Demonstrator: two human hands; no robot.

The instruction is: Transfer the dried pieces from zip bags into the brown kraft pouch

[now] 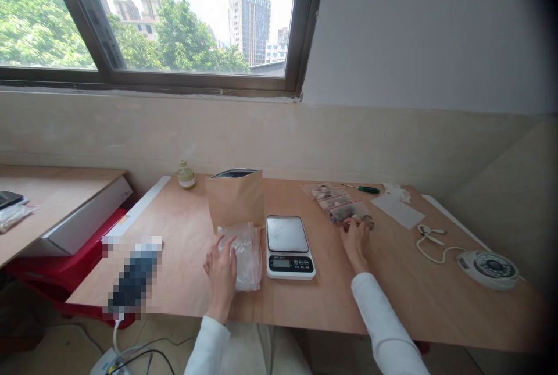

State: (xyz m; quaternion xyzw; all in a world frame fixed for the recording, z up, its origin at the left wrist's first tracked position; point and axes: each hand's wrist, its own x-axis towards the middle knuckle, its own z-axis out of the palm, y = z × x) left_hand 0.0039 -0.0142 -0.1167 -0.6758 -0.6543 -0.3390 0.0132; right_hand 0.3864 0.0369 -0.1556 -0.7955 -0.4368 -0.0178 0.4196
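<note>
On the desk (183, 235) | left hand (221, 273) lying spread on clear bags (246, 253) | right hand (355, 241) pinching a small filled bag (351, 212) by the scale (288, 246).

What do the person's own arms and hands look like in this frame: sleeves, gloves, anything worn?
Both arms wear long, plain white sleeves that end at the wrists. The left hand and the right hand are bare, with no gloves. No watch, ring or marking can be made out at this size. No cables run along either arm.
</note>
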